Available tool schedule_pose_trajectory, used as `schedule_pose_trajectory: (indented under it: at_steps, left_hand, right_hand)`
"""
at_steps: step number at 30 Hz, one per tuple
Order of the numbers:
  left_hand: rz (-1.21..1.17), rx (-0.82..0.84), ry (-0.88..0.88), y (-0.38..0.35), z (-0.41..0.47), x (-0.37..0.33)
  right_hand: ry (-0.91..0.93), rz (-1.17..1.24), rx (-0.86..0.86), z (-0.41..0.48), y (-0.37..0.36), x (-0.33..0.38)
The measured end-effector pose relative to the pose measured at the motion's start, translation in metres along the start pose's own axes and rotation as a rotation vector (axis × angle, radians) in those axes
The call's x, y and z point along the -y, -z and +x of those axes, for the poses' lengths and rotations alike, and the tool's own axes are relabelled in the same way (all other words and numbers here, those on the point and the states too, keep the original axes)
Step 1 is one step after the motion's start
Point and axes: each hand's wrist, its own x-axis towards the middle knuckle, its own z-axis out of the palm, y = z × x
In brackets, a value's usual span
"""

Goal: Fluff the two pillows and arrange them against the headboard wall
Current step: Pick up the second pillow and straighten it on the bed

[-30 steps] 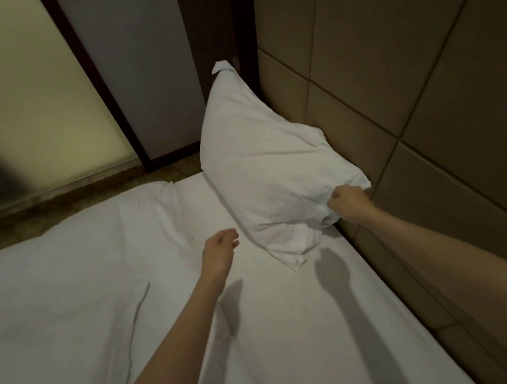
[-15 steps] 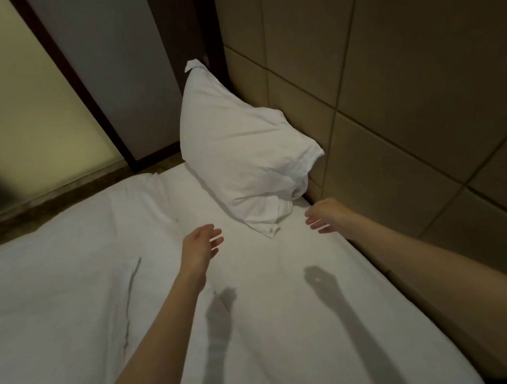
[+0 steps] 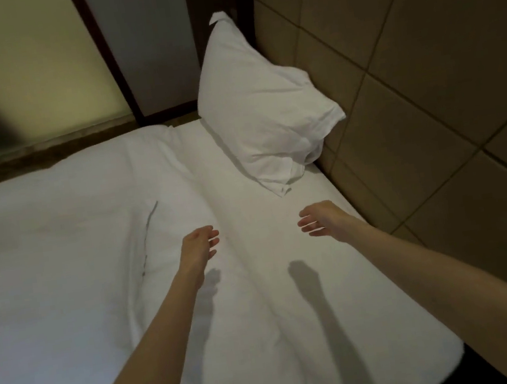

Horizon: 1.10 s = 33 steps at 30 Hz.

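One white pillow [image 3: 257, 107] leans upright against the brown panelled headboard wall [image 3: 405, 59] at the far corner of the bed, its open case end drooping onto the sheet. Only this pillow is in view. My left hand [image 3: 201, 244] hovers over the white sheet [image 3: 258, 288], fingers apart and empty, below and left of the pillow. My right hand [image 3: 320, 220] is also open and empty, below the pillow's lower end and close to the wall. Neither hand touches the pillow.
A folded white duvet [image 3: 55, 266] covers the left part of the bed. Beyond the bed stand a frosted glass panel [image 3: 20, 68] and a dark door frame [image 3: 113, 68]. The bed's right edge runs along the wall.
My right hand let go of the pillow's lower corner and both hands drew back toward me. The pillow stays leaning on the wall.
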Motion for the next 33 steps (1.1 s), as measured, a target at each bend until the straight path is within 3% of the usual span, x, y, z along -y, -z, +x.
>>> schedule_pose_trajectory:
  at_steps: [7,13,16,19,23,27,29,33]
  left_hand:
    - [0.004,-0.131,0.108,0.133,0.017,0.049]
    - [0.271,-0.296,0.078,0.241,0.018,0.085]
    - [0.383,-0.483,0.060,0.287,0.021,0.098]
    - [0.417,-0.642,0.153,0.328,0.024,0.115]
    - [0.430,-0.675,0.361,0.367,0.030,0.142]
    - [0.259,-0.704,0.575,0.385,0.033,0.157]
    - [0.030,-0.729,0.639,0.387,0.034,0.159]
    - [-0.411,-0.697,0.590,0.386,0.037,0.161]
  right_hand:
    - [-0.037,-0.035,0.110,-0.005,-0.139,-0.007]
    - [-0.075,-0.050,0.251,-0.012,-0.251,-0.023]
    - [-0.109,-0.047,0.268,-0.011,-0.303,-0.031]
    - [-0.136,-0.050,0.293,-0.009,-0.345,-0.038]
    - [-0.187,-0.094,0.315,-0.003,-0.398,-0.045]
    - [-0.240,0.077,0.337,-0.006,-0.446,-0.042]
    - [-0.202,0.155,0.221,-0.006,-0.471,-0.035]
    - [-0.119,0.026,0.038,0.001,-0.509,-0.018]
